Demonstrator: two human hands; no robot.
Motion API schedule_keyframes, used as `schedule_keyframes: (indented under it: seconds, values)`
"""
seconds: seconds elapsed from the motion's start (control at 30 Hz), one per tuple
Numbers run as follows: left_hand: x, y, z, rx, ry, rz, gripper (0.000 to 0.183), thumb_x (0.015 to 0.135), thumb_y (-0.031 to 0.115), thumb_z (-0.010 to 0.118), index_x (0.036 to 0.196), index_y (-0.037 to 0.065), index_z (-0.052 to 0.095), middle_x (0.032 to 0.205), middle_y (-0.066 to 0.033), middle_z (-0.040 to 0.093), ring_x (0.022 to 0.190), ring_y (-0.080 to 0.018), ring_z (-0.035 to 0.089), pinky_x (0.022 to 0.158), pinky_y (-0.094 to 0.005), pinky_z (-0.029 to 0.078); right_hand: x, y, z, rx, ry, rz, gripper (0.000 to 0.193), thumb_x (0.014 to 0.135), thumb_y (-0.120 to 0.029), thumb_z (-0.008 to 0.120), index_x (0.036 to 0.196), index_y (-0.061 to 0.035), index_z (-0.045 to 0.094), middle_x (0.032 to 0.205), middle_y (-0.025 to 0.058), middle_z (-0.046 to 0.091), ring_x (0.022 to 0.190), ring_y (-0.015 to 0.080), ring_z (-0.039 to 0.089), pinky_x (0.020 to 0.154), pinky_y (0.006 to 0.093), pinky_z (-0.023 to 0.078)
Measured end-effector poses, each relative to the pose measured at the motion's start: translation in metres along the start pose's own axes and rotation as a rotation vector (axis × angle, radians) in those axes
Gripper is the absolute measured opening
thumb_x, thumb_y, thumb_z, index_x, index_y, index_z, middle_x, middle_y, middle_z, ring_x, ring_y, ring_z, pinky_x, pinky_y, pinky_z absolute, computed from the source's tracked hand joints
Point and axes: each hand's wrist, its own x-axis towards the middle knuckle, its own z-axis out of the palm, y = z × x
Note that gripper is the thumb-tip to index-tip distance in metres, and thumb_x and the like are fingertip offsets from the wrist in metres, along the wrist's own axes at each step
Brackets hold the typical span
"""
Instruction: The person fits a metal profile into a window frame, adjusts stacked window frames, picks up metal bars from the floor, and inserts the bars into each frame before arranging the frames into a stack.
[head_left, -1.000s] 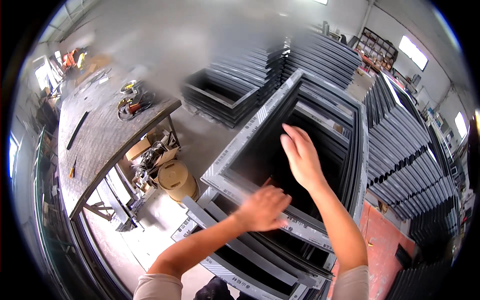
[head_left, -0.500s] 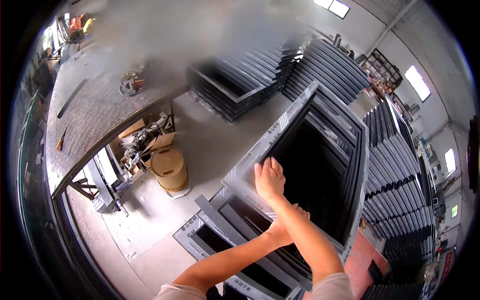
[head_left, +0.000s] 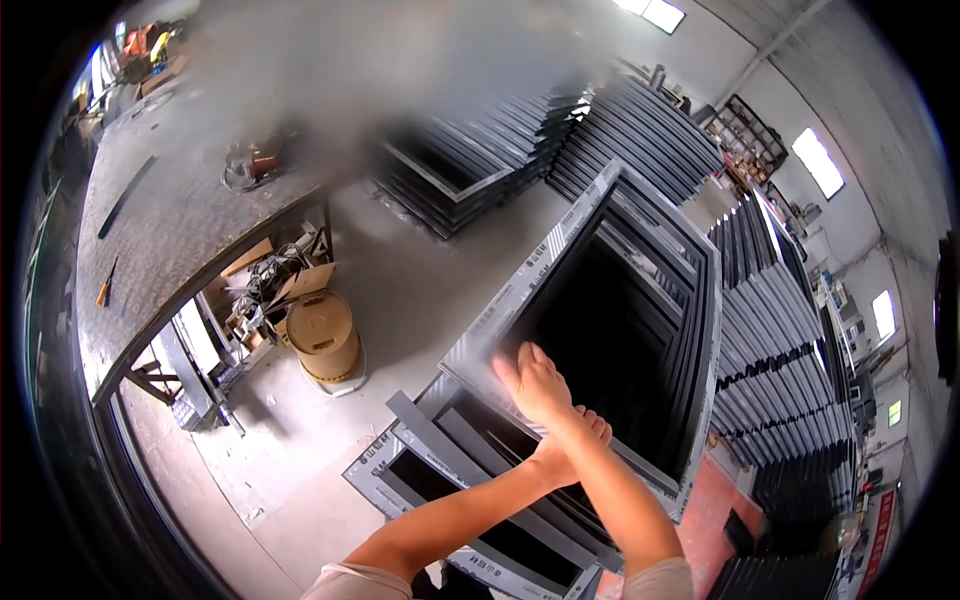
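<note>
A stack of dark grey metal window frames point(head_left: 530, 275) stands tilted before me, light protective film on its top frame. My right hand point(head_left: 540, 385) rests on the near left corner of the top frame, fingers extended and thumb apart, the fingertips slightly blurred. Crossing beneath my right forearm, my left hand point(head_left: 572, 448) has its fingers curled over the near rail of the same frame. The right forearm hides part of that hand. Smaller grey frames point(head_left: 372, 470) lie below and to the left of the stack.
A worn workbench point(head_left: 190, 220) fills the left side, with an orange-handled screwdriver point(head_left: 106, 285) on it. A tan lidded bucket point(head_left: 323, 335) stands on the floor beside boxes of cables point(head_left: 275, 275). More stacked frames point(head_left: 765, 330) rise at right and behind point(head_left: 480, 160).
My right hand has shifted slightly down along the frame corner, its thumb spreading from the fingers. My left hand stays at the near rail. The whole view has turned a little.
</note>
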Motion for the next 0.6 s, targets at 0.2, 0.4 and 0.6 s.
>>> schedule_keyframes:
  seconds: [0.2,0.4,0.6]
  values:
    - [-0.01,0.002,-0.021,-0.05,-0.51,0.114,0.06,0.078,0.045,0.067,0.125,0.007,0.064,0.133,-0.0093,0.06,0.131,-0.0277,0.049,0.112,-0.044,0.033,0.001,0.055,-0.019,0.592,-0.362,0.109,0.045,0.101,-0.034,0.06,0.125,0.0039,0.063,0.112,0.01,0.071,0.105,0.0142,0.062,0.095,0.0309,0.048]
    - [0.012,0.008,-0.038,0.082,-0.476,0.033,0.065,0.072,0.046,0.073,0.119,0.003,0.065,0.124,-0.0146,0.064,0.123,-0.0318,0.054,0.109,-0.0463,0.036,0.016,0.053,-0.028,0.71,-0.535,0.039,0.043,0.097,-0.029,0.066,0.125,0.004,0.064,0.113,0.0107,0.071,0.103,0.0159,0.063,0.094,0.0304,0.048]
    - [0.014,0.007,-0.038,-0.158,-0.544,-0.024,0.049,0.07,0.03,0.076,0.109,0.002,0.068,0.107,-0.0179,0.069,0.103,-0.0356,0.065,0.094,-0.0449,0.049,0.007,0.047,-0.022,0.601,-0.442,-0.074,0.042,0.098,-0.029,0.065,0.124,0.0043,0.063,0.113,0.012,0.071,0.103,0.0179,0.064,0.091,0.0316,0.05]
